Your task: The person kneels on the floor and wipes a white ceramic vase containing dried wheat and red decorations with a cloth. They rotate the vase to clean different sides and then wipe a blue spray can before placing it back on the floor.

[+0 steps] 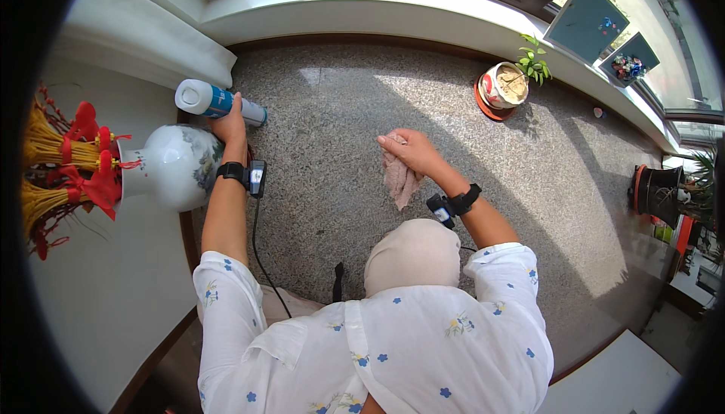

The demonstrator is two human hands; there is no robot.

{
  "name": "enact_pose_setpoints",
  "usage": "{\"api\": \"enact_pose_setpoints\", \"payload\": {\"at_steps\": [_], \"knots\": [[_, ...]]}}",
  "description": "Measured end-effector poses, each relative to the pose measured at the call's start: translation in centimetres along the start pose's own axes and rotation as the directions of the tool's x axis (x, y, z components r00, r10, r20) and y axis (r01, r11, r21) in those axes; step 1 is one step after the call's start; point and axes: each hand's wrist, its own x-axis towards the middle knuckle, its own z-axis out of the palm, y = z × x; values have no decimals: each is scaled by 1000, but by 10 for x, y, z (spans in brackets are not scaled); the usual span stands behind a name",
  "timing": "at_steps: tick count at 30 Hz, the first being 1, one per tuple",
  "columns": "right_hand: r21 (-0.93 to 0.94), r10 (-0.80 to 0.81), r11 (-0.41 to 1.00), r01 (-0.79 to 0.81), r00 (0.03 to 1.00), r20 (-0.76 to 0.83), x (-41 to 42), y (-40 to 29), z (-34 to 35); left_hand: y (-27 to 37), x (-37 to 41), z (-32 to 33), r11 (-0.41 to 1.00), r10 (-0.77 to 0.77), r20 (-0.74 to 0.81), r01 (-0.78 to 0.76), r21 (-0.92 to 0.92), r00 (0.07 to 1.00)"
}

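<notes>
At the left, my left hand [229,122] grips a white cylindrical can with a blue label [221,102]. Its wide white cap is towards the camera and its narrow-looking base is at the floor; whether it touches the stone floor I cannot tell. A crumpled pink cloth [403,181] hangs from my right hand [413,150], bunched between the thumb and fingers, above the speckled grey floor [323,159]. Close beside my left wrist stands a white porcelain vase [184,167] with a painted landscape, holding yellow dried stalks tied with red ribbons [82,156].
A potted plant [510,85] on an orange saucer stands near the window sill [362,14]. Two framed flower pictures [589,23] lean by the window. Farther right is a black plant pot [657,190]. A white curtain [153,28] hangs at left. A cable [256,244] trails from my left wrist device.
</notes>
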Motion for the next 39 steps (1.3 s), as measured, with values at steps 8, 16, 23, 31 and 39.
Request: {"api": "enact_pose_setpoints", "payload": {"at_steps": [8, 16, 23, 31, 39], "knots": [[-57, -14, 998, 15, 1000, 14, 5, 8, 14, -3, 5, 5, 995, -92, -3, 92, -33, 996], [320, -9, 946, 42, 995, -101, 48, 8, -11, -48, 31, 9, 942, -326, 186, 336, -23, 927], [424, 46, 744, 517, 593, -804, 137, -15, -172, -22, -22, -15, 750, -571, 503, 661, -3, 649], [-292, -234, 934, -207, 264, -936, 187, 17, -344, -48, -78, -54, 740, -531, 719, 660, 133, 450], [-520, -495, 797, -308, 159, -854, 240, -30, -214, -65, -99, -93, 719, -542, 736, 677, 157, 406]]}}
